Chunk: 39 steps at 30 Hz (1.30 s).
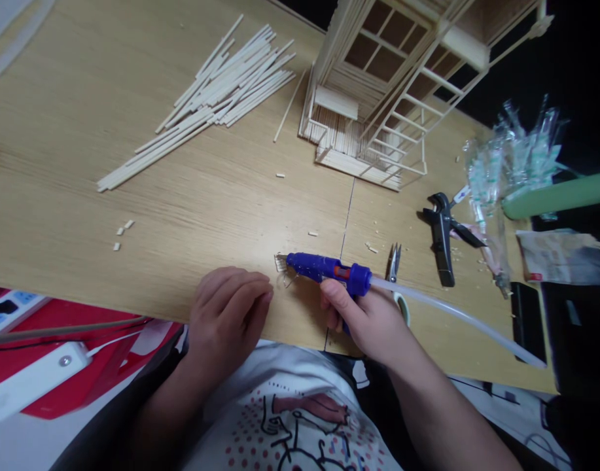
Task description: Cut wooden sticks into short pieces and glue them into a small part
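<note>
My right hand (366, 320) is wrapped round the grip of a blue hot glue gun (314, 265), whose nozzle points left just above the table. A long translucent glue stick (457, 314) runs out of its back. By the nozzle is a small wire piece (281, 263), probably the gun's stand. My left hand (231, 304) rests at the table's near edge, left of the nozzle, fingers curled together; whatever is inside them is hidden. Scissors (394, 265) with pale handles lie beside my right hand, partly covered by it.
A wooden stick model house (339, 157) with a ladder stands at the back right. Thin wooden sticks (221, 91) are piled back left. A black clamp-like tool (443, 242), plastic wrappers (496, 163) and a green cylinder (559, 196) lie right. Small stick offcuts (120, 231) dot the table.
</note>
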Available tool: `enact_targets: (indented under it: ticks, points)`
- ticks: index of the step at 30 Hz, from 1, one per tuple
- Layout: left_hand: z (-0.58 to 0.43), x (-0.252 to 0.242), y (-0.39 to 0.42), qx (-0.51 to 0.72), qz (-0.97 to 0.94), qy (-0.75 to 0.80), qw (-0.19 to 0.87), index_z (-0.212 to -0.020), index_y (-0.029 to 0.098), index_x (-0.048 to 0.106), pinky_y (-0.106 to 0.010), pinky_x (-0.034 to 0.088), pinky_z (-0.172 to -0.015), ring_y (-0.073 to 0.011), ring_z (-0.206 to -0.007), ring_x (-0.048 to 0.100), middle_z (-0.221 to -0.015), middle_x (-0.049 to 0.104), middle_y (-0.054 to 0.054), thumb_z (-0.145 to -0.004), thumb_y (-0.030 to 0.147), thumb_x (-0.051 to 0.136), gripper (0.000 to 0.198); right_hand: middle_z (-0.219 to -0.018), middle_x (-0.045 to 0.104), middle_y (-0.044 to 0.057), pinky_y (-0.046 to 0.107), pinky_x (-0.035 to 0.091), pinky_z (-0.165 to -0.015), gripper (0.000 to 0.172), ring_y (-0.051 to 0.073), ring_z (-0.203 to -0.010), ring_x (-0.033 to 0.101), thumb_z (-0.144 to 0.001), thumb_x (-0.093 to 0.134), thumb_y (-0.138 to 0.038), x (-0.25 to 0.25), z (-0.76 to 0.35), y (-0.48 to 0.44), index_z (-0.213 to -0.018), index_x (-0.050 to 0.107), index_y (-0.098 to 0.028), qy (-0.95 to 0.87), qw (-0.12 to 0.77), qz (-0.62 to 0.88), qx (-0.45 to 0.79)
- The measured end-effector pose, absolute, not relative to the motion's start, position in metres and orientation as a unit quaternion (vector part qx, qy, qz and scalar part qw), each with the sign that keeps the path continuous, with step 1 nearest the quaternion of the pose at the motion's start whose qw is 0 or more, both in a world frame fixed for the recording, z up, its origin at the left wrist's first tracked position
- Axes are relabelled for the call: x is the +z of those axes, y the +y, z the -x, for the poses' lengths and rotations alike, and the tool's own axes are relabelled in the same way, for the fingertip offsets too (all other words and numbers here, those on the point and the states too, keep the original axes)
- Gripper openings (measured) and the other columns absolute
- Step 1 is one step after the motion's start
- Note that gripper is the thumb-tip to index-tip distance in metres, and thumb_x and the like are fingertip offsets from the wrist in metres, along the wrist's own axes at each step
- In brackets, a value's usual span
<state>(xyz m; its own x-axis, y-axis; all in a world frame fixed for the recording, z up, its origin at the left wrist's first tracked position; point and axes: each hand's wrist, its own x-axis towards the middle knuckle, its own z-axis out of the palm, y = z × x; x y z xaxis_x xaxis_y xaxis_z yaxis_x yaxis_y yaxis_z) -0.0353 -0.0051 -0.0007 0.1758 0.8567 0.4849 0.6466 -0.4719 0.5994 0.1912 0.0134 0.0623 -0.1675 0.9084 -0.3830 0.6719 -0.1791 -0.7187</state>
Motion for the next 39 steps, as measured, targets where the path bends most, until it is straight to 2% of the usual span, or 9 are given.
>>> enact_targets:
  ticks: [5,10,18,26,39]
  points:
    - [0.035,0.000,-0.006,0.401,-0.758,0.499,0.128,-0.101,0.022,0.067,-0.040,0.055,-0.093,-0.0215,-0.092,0.071,-0.097,0.078,-0.003,-0.088,0.012,0.070,0.017,-0.055,0.065,0.002,0.029,0.051,-0.055,0.055,0.019,-0.059,0.067,-0.101,0.046,-0.067,0.070,-0.189,0.015,-0.072,0.066,-0.024,-0.641,0.146,0.610,0.441]
    - [0.036,0.001,-0.006,0.396,-0.754,0.507,0.131,-0.102,0.023,0.067,-0.042,0.057,-0.094,-0.0216,-0.093,0.072,-0.098,0.078,-0.002,-0.091,0.014,0.067,0.014,-0.053,0.064,0.001,0.030,0.051,-0.056,0.050,0.022,-0.062,0.069,-0.101,0.048,-0.064,0.068,-0.191,0.009,-0.091,0.078,-0.025,-0.638,0.157,0.613,0.438]
    - [0.036,0.003,-0.005,0.396,-0.761,0.499,0.125,-0.103,0.022,0.065,-0.041,0.056,-0.093,-0.0211,-0.092,0.071,-0.097,0.077,-0.002,-0.089,0.011,0.070,0.019,-0.053,0.065,0.000,0.028,0.049,-0.054,0.047,0.019,-0.054,0.065,-0.103,0.049,-0.060,0.068,-0.194,0.002,-0.108,0.079,-0.024,-0.634,0.152,0.608,0.454]
    - [0.035,0.002,-0.006,0.397,-0.759,0.500,0.124,-0.102,0.022,0.066,-0.041,0.056,-0.094,-0.0216,-0.092,0.071,-0.096,0.078,-0.003,-0.088,0.010,0.071,0.018,-0.052,0.065,0.001,0.029,0.052,-0.052,0.045,0.021,-0.057,0.069,-0.100,0.052,-0.060,0.068,-0.195,-0.003,-0.093,0.079,-0.025,-0.615,0.163,0.616,0.464]
    - [0.035,0.003,-0.005,0.389,-0.763,0.499,0.133,-0.103,0.023,0.066,-0.042,0.057,-0.093,-0.0222,-0.093,0.072,-0.098,0.078,-0.002,-0.089,0.011,0.069,0.018,-0.054,0.064,0.000,0.028,0.050,-0.049,0.044,0.019,-0.054,0.064,-0.101,0.052,-0.059,0.068,-0.201,-0.010,-0.099,0.079,-0.024,-0.617,0.164,0.618,0.459]
